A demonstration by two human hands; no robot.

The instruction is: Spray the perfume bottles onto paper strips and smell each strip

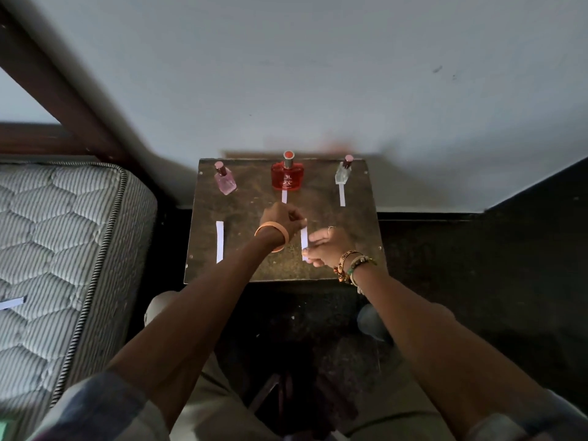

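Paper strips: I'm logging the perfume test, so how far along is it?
Laid out: a middle strip before the red bottle, a right strip before the clear bottle; whether sprayed, unclear. In hand: left hand and right hand pinch the held strip. Seemingly to do: spraying and smelling; all bottles stand capped, and a loose strip lies nearer than the pink bottle.

Pink bottle (225, 180), red bottle (287, 176) and clear bottle (343, 172) block the table's (356, 218) far edge, wide gaps between. A mattress (63, 233) crowds my left.

The red bottle (287, 176) is glossy glass with a shiny metal collar; the table (321, 198) looks rough, mottled; the mattress (57, 224) is quilted cloth; matt paper strips (220, 241).
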